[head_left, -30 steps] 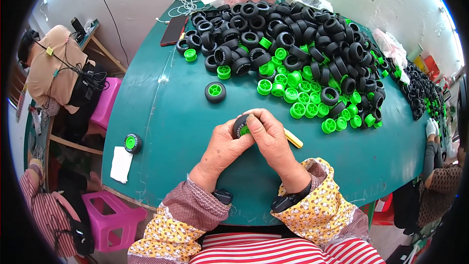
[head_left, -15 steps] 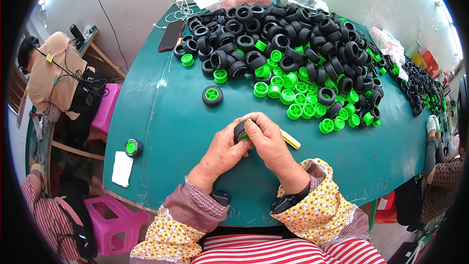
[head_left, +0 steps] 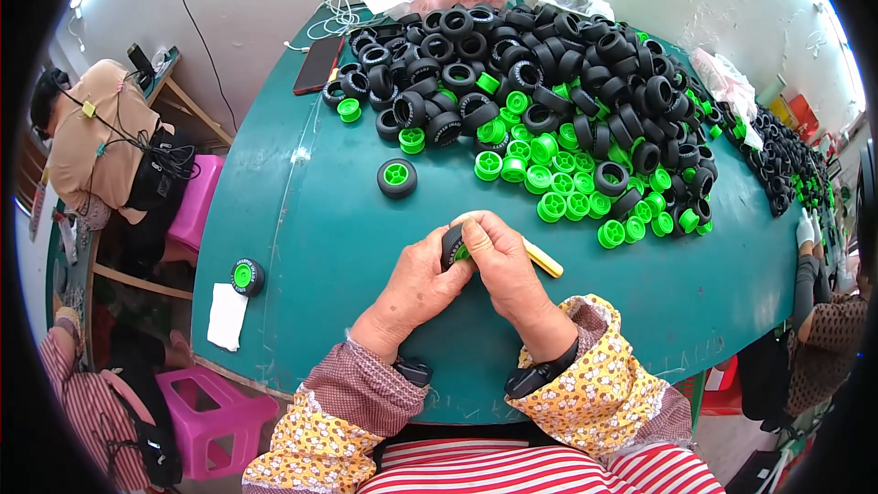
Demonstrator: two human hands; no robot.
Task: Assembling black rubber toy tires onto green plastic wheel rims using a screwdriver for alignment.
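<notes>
Head view: both hands, left hand [head_left: 422, 282] and right hand [head_left: 501, 261], close together around one black toy wheel [head_left: 453, 245] above the green table [head_left: 311, 247].

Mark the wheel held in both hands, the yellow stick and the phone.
wheel [head_left: 452, 245], head view, black tyre edge.
yellow stick [head_left: 546, 263], head view, exposed right end.
phone [head_left: 318, 65], head view, dark screen middle.

Bright, even light w/ soft shadows, sharp centre, heavy fisheye bend & black corners.
</notes>
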